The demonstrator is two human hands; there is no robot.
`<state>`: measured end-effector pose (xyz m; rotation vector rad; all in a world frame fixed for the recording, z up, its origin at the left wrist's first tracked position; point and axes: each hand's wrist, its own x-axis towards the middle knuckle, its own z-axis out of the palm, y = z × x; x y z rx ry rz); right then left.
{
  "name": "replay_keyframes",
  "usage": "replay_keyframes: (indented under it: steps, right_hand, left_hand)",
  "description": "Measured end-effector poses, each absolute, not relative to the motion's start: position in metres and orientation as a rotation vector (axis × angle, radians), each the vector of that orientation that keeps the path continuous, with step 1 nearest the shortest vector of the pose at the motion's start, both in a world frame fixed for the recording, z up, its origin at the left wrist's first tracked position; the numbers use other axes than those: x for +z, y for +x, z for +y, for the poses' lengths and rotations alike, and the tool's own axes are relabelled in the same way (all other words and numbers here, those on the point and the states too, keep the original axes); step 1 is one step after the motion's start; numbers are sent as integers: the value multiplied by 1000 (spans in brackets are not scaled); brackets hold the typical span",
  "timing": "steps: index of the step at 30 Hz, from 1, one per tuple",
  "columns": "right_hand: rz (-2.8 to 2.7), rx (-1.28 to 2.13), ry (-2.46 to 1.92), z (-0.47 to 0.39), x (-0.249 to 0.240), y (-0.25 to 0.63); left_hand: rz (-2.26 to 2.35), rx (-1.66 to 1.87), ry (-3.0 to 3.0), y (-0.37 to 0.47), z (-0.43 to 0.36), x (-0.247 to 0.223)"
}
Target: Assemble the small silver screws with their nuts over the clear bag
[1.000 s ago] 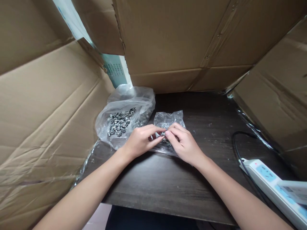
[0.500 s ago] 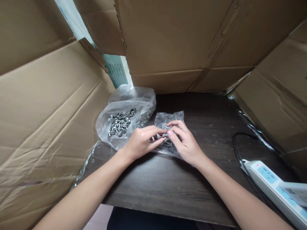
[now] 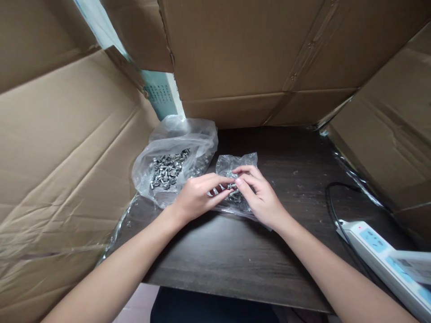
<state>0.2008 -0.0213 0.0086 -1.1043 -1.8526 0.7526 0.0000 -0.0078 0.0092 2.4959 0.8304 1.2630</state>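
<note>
On the dark desk [image 3: 242, 255], a power strip [image 3: 373, 241] lies at near right; toward the middle, we see the left hand [image 3: 195, 195] pinching one bolt [image 3: 231, 186] between thumb and forefinger, while the right hand [image 3: 261, 196] grasps the bolt's other end; just below, we note loose bolts [image 3: 235, 196] and a small bag [image 3: 237, 162], inside or on top we cannot tell; farther left, a large bag [image 3: 182, 127] gapes around heaped bolts [image 3: 168, 169]; behind, we find cardboard [image 3: 235, 49]
</note>
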Motion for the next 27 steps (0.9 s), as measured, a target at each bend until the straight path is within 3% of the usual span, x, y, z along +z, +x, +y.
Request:
replay_keyframes:
  steps: [15, 27]
  right_hand:
    - [-1659, 1057, -963, -24, 9, 202]
    - [-1856, 683, -1073, -26, 15, 202]
  left_hand:
    - [845, 1334, 2509, -1, -9, 13]
    - [905, 1418, 2485, -3, -6, 13]
